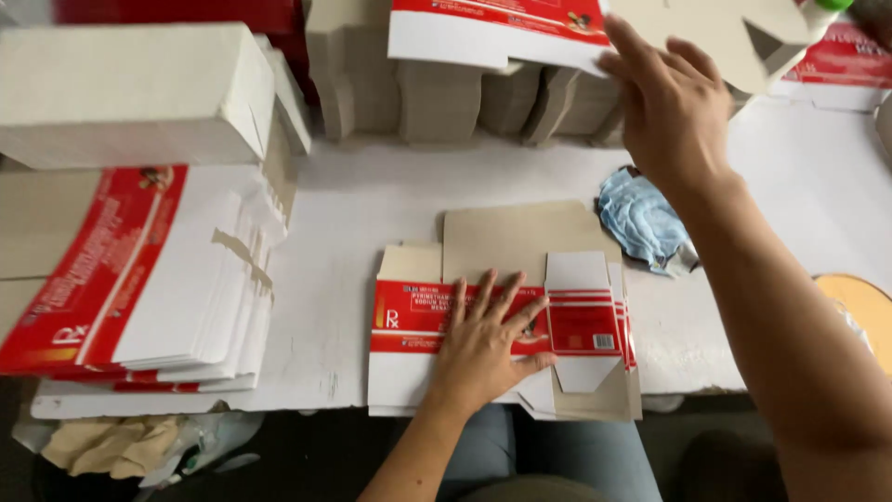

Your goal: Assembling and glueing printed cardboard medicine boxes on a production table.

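My left hand (485, 339) lies flat, fingers spread, on a flattened red-and-white carton blank (585, 325) at the near edge of the white table (372, 195). The blank's grey cardboard flaps stick out behind and to the right. My right hand (671, 98) is stretched out to the far side, fingers extended, touching the edge of another red-and-white carton blank (492, 33) atop stacks of grey cardboard (441, 98). Whether it grips that blank I cannot tell.
A tall pile of flat red-and-white cartons (139, 270) sits at the left, with a white block of blanks (130, 93) behind it. A crumpled blue cloth (641, 218) lies right of the blank. An orange round object (864, 307) shows at the right edge.
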